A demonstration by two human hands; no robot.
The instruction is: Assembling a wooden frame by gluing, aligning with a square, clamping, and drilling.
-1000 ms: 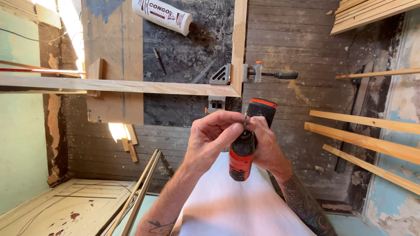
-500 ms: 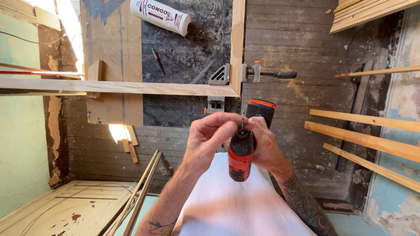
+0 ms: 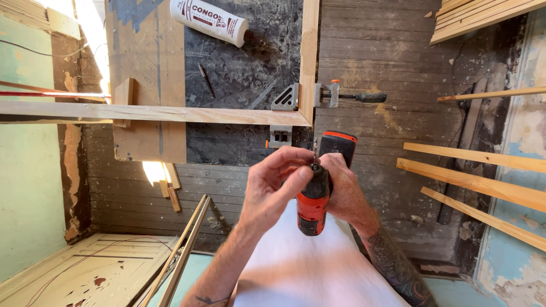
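Note:
My right hand (image 3: 346, 193) grips an orange and black cordless drill (image 3: 314, 199), its nose pointing up and away from me. My left hand (image 3: 276, 185) pinches the drill's chuck and the small bit (image 3: 315, 156) sticking out of it. Beyond my hands, two pale wooden strips (image 3: 170, 113) meet at a right angle on a dark board, held by a grey corner clamp (image 3: 287, 99) with a black-handled screw (image 3: 364, 98).
A white tube of adhesive (image 3: 209, 20) and a pencil (image 3: 206, 79) lie on the dark board. Several wooden strips (image 3: 472, 182) rest at the right, more at the top right (image 3: 478, 17). A plywood piece (image 3: 149, 85) lies left. Worn plank floor surrounds.
The drill has tilted slightly and my left fingers have shifted on the chuck and bit. The clamped strips have not moved.

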